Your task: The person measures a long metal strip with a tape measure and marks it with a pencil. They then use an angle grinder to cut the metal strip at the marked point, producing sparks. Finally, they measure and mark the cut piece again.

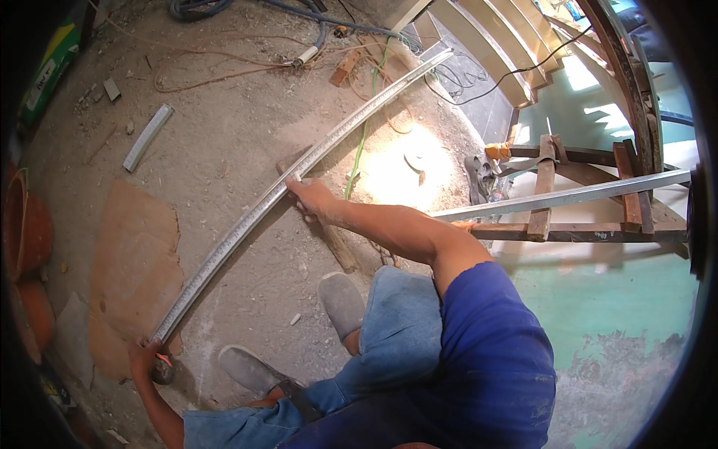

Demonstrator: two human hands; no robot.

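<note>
A long, pale metal channel (247,218) runs diagonally above the dusty ground, from the lower left up to the far right. My left hand (142,361) closes around its near end. Beside those fingers is a small orange piece (164,361) with a dark rounded object under it, too unclear to name. Farther along, my right hand (313,200) grips the channel's edge near its middle, thumb on top and fingers curled below. Beneath the channel a wooden stick (340,248) lies on the ground, partly hidden by my right hand and the channel.
Brown cardboard (131,277) and a short metal offcut (148,138) lie on the left. Orange-brown buckets (30,232) stand at the left edge. A green cable (362,146) crosses under the channel toward the stairs (493,49). Another metal channel (568,198) rests over a wooden frame (540,200) at right.
</note>
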